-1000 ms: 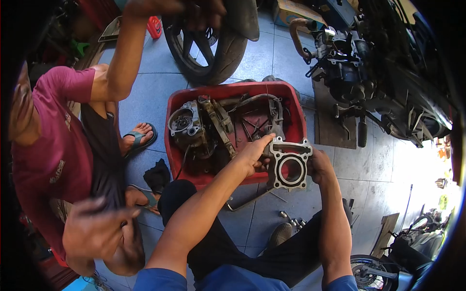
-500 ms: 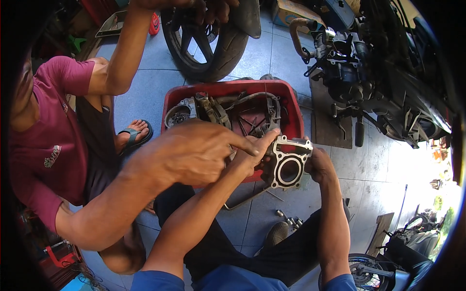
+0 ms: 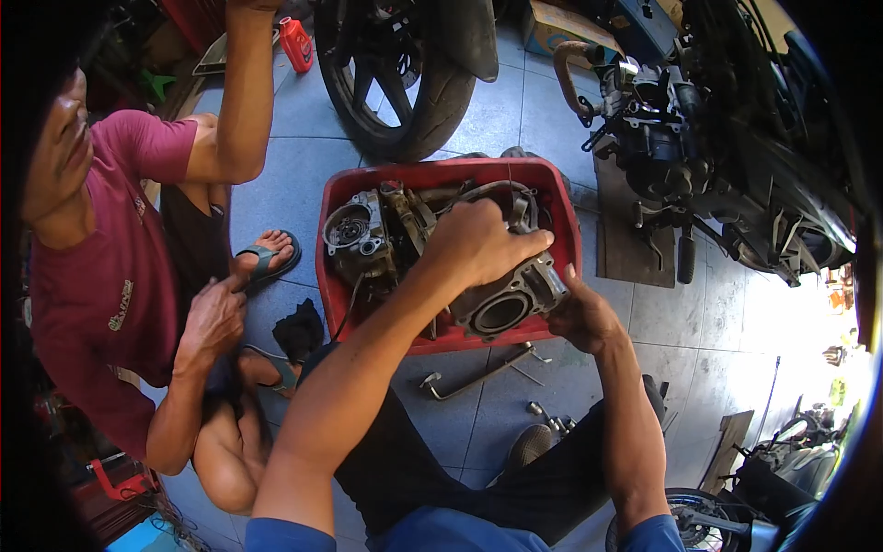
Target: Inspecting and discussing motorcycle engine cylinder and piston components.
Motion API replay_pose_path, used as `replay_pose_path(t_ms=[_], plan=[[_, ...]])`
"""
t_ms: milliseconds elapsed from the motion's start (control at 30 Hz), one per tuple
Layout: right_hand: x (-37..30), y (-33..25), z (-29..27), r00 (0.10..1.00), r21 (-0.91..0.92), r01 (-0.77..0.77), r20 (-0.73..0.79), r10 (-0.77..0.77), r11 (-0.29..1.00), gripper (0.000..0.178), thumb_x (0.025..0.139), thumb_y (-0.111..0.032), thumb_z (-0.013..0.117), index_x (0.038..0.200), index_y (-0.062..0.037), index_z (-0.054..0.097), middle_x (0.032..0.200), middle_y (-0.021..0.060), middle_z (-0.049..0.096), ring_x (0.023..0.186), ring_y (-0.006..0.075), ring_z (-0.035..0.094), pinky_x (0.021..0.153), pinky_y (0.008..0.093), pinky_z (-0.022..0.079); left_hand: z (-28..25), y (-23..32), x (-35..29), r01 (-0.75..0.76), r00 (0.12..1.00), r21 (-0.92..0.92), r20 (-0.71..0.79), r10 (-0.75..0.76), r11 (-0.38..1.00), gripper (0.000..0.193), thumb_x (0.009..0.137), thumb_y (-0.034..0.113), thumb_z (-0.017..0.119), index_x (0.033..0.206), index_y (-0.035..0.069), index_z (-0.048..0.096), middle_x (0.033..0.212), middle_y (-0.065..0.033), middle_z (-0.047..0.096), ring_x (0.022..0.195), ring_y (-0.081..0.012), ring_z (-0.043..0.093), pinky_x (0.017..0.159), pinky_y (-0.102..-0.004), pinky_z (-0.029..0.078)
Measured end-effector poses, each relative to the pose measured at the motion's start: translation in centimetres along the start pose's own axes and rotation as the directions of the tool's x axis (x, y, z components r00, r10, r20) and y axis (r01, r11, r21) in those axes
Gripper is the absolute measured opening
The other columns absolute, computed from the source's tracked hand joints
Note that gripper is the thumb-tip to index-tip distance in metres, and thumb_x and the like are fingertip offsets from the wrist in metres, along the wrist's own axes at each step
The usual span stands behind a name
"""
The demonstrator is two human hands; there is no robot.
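Above the near side of a red plastic bin (image 3: 570,221), I hold a grey metal engine cylinder block (image 3: 544,288), tilted, its round bore facing me. My right hand (image 3: 591,317) grips its right side, thumb up along the edge. My left hand (image 3: 483,241) is closed at the block's far upper side; its curled fingertips are hidden and its thumb points right. Used engine parts lie in the bin, among them a casing with a round opening (image 3: 352,230) at the left.
A person in a maroon shirt (image 3: 101,267) sits at my left, one hand (image 3: 216,317) near the knee. Beyond the bin stands a motorcycle wheel (image 3: 451,101); a partly stripped motorcycle (image 3: 662,138) is at right. A bent metal lever (image 3: 478,375) and small metal parts (image 3: 552,419) lie on the floor.
The other person's pointing hand has drawn back left to their knee. The cylinder block has moved left and tipped over the bin. My left hand has shifted to its far upper side.
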State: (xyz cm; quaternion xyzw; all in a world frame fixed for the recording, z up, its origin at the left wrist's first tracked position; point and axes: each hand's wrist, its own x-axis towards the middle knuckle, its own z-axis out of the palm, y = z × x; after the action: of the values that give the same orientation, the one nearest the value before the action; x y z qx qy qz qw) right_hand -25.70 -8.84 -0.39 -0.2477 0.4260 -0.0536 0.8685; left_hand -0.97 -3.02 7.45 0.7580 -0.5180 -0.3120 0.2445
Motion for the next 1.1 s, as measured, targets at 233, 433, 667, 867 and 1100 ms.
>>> replay_pose_path(t_ms=[233,433,667,867,1100], plan=[[-0.9,0.0,2.2,0.977,0.079,0.137,0.153,-0.148,0.987,0.070,0.091,-0.052,0.065,0.139,-0.0044,0.047,0.127,0.0150,0.062,0.109,0.0293,0.060,0.099,0.0440,0.042,-4.5,5.8,3.5,-0.167,0.965,0.327,0.246,0.087,0.930,0.082,0.071,0.073,0.067,0.082,-0.008,0.072,0.077,-0.0281,0.068,0.077,-0.0380,0.070,0.073,-0.0464,0.053],[-1.4,-0.1,3.0,0.956,0.201,0.193,0.184,-0.230,0.961,0.049,0.094,-0.053,0.061,0.113,-0.0085,0.067,0.101,0.0107,0.070,0.081,0.0175,0.057,0.073,0.0300,0.042,-5.8,12.5,4.2,-0.195,0.930,0.445,0.367,0.020,0.874,0.074,0.067,0.066,0.068,0.078,-0.007,0.073,0.074,-0.0221,0.070,0.069,-0.0338,0.069,0.066,-0.0444,0.054],[-1.7,-0.6,2.6,0.933,0.224,0.215,0.240,-0.268,0.950,0.046,0.094,-0.053,0.061,0.112,-0.0111,0.068,0.099,0.0098,0.070,0.077,0.0155,0.049,0.075,0.0334,0.039,-4.4,15.3,4.9,-0.267,0.932,0.547,0.355,0.069,0.794,0.065,0.064,0.059,0.069,0.084,-0.002,0.075,0.080,-0.0201,0.072,0.076,-0.0334,0.071,0.070,-0.0429,0.056],[-1.7,-0.6,2.6,0.918,0.261,0.226,0.266,-0.295,0.939,0.044,0.096,-0.051,0.059,0.110,-0.0103,0.067,0.101,0.0095,0.070,0.077,0.0148,0.049,0.074,0.0343,0.039,-3.7,16.7,5.0,-0.297,0.926,0.594,0.371,0.074,0.748,0.064,0.067,0.058,0.070,0.093,0.000,0.077,0.091,-0.0221,0.073,0.087,-0.0352,0.072,0.079,-0.0429,0.057],[-0.8,0.0,1.8,0.896,0.290,0.242,0.299,-0.328,0.926,0.041,0.097,-0.048,0.059,0.110,-0.0101,0.067,0.103,0.0090,0.070,0.079,0.0146,0.050,0.075,0.0339,0.040,-2.8,18.0,4.8,-0.347,0.908,0.616,0.409,0.089,0.708,0.060,0.071,0.053,0.072,0.099,0.000,0.076,0.099,-0.0222,0.073,0.096,-0.0349,0.071,0.086,-0.0428,0.056]])
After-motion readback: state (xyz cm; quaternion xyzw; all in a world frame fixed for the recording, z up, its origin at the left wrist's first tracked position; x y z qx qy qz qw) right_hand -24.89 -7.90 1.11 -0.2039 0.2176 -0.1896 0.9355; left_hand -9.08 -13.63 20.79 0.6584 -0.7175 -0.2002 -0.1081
